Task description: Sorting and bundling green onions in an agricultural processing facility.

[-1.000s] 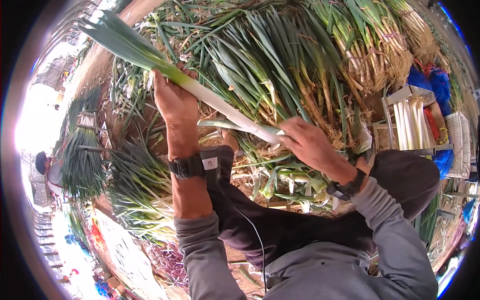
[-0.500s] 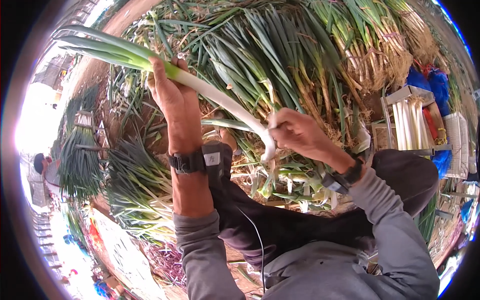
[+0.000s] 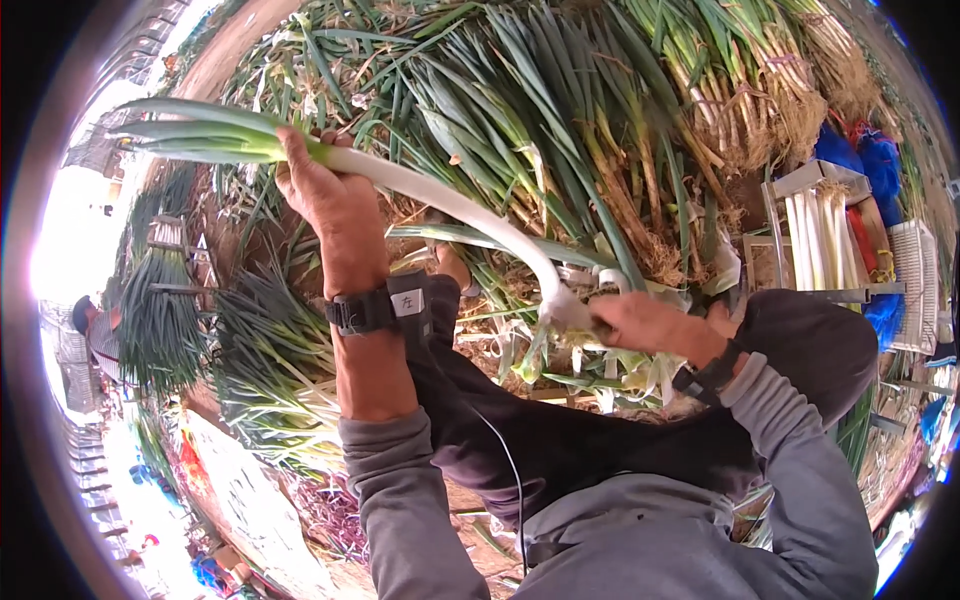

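Observation:
A long leek [image 3: 450,202] with a white shank and green leaves stretches slantwise in front of me, its shank bowed downward. My left hand [image 3: 325,185] is wrapped round it where the white turns green, so the leaves stick out to the left. At the lower right end, my right hand [image 3: 650,325] has its fingers closed at the root end; they are slightly blurred, and the root tip is hidden. Peeled leaf scraps [image 3: 530,360] lie on the ground under the hands. Behind the shank runs a loose green leaf [image 3: 480,238].
Untrimmed leeks [image 3: 560,130] lie in a big heap ahead, with tied bundles [image 3: 740,80] farther right. At the right, a metal rack [image 3: 815,185] holds white trimmed leeks. More leeks [image 3: 275,360] lie at the left. A person [image 3: 97,335] is at the far left edge.
The right hand has moved down and right together with the root end. The left hand has shifted slightly left and down, still round the leek. The shank now bends more.

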### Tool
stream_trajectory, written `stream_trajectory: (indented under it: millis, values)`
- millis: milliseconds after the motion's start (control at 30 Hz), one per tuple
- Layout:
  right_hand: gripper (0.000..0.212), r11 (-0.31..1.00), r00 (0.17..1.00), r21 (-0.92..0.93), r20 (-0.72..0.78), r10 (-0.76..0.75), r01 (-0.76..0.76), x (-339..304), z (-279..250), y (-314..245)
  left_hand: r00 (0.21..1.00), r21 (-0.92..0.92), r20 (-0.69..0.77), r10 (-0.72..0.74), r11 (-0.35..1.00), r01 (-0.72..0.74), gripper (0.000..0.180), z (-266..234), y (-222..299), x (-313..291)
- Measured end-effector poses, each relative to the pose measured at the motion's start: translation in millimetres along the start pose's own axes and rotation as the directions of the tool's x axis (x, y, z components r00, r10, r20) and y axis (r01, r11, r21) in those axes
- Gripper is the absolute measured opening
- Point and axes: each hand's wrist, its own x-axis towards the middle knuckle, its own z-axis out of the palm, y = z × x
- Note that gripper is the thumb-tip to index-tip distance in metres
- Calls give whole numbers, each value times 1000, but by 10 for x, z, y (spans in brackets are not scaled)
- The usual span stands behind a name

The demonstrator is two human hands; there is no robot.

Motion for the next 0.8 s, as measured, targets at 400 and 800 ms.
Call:
stream_trajectory:
  millis: [400, 800]
  values:
    - [30, 996, 829, -31, -552, -91, 89, 325, -244, -354, 984, 304, 129, 126, 939, -160, 20, -207, 71, 194]
    - [32, 977, 974, -169, -204, 95, -131, 33, 441, 693, 953, 508, 260, 153, 818, -270, 19, -621, 203, 426]
